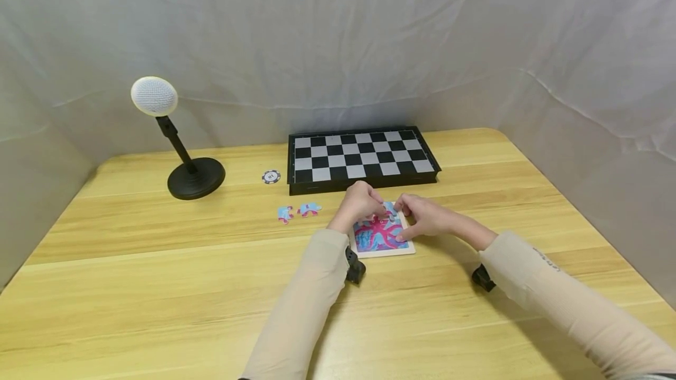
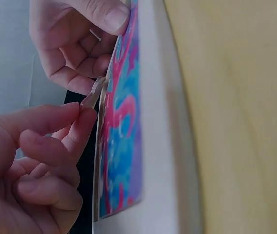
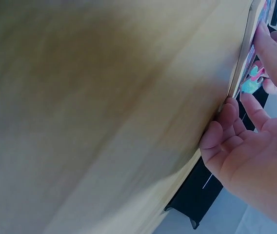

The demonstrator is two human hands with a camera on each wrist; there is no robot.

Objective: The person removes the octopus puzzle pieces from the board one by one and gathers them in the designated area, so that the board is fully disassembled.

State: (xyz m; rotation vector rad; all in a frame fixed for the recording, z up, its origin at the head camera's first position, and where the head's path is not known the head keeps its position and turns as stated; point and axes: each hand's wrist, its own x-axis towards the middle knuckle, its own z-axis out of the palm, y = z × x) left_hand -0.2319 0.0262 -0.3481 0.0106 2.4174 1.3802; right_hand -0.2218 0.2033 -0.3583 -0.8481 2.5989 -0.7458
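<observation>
A square jigsaw puzzle board [image 1: 388,253] with a pale frame and a pink octopus picture lies on the table under both hands. My left hand [image 1: 361,203] is over its upper left part. Between thumb and finger it pinches a puzzle piece [image 2: 90,99], tilted on edge at the picture's surface; the right wrist view shows this piece as light blue and pink. My right hand [image 1: 430,216] holds the board's right side, thumb on the picture and other fingers curled at the edge [image 3: 232,109]. Two loose puzzle pieces [image 1: 309,209] lie left of the board.
Behind the puzzle sits a black-framed chessboard [image 1: 363,157]. A poker chip [image 1: 271,176] lies left of it. Farther left stands a round white-headed device on a black stand [image 1: 196,178]. Pale cloth [image 1: 338,46] hangs around the wooden table [image 1: 185,286].
</observation>
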